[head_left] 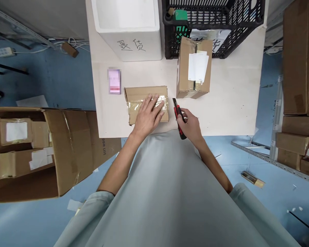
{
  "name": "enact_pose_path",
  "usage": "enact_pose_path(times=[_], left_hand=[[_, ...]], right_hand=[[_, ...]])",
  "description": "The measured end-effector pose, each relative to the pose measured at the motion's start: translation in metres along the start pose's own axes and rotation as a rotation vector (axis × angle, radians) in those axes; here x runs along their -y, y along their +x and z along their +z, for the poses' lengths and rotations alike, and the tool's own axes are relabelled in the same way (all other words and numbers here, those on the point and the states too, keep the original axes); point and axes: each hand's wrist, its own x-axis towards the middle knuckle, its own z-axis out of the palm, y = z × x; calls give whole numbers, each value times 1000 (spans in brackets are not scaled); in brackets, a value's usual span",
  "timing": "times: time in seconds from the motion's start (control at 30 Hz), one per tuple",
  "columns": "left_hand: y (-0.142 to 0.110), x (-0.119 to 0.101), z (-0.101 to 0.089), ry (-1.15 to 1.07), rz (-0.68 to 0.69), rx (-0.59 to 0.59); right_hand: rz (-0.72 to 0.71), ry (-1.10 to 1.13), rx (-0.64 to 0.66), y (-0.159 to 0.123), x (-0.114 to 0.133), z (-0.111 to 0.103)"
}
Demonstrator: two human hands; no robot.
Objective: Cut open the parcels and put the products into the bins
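A small cardboard box point(146, 91) with clear tape across its top lies near the front edge of the white table point(229, 113). My left hand point(148, 115) rests flat on the box, fingers stretched out over the tape. To the right of the box, my right hand point(190, 126) is wrapped round a red and black box cutter point(179, 118), its tip pointing away from me. The cutter is apart from the box. Just beyond it stands a taller taped cardboard box point(183, 68) with white paper slips point(198, 67) on it.
A phone point(114, 81) with a pink screen lies left of the small box. At the back are a white foam bin point(141, 51) and a black plastic crate point(195, 20). A large open carton point(72, 147) with boxes inside stands at left; stacked boxes point(293, 137) are at right.
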Motion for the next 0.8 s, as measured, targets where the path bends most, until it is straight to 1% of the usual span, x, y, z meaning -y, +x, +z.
enact_pose_path(times=[0.03,0.1,0.17,0.23,0.33,0.4,0.5,0.6,0.67,0.73,0.8], left_hand=[[-1,-1,1,3,-1,-5],[-3,-4,3,1,-5,-10],[-5,-7,4,-9,-11,-11],[-7,-9,5,-24,-18,-13],[-8,-8,8,-55,-23,-23],[-8,-7,9,-76,-20,-29],[-8,-7,11,-97,-13,-39],[-8,-9,11,-110,-9,-49],[-8,-9,11,-118,-8,-55],[-8,-10,11,-129,-7,-56],[-8,-10,11,-142,-2,-56]], right_hand=[[-12,-6,1,-3,10,2],[-11,30,43,-7,26,7],[19,144,112,-10,34,12],[73,303,150,-12,37,17],[132,466,106,-15,33,18],[129,457,62,-17,31,15],[87,279,12,-20,30,11],[-9,-31,-34,-24,35,10],[-63,-236,-51,-28,43,13],[-64,-401,-52,-32,53,16],[-27,-529,-42,-37,66,20]])
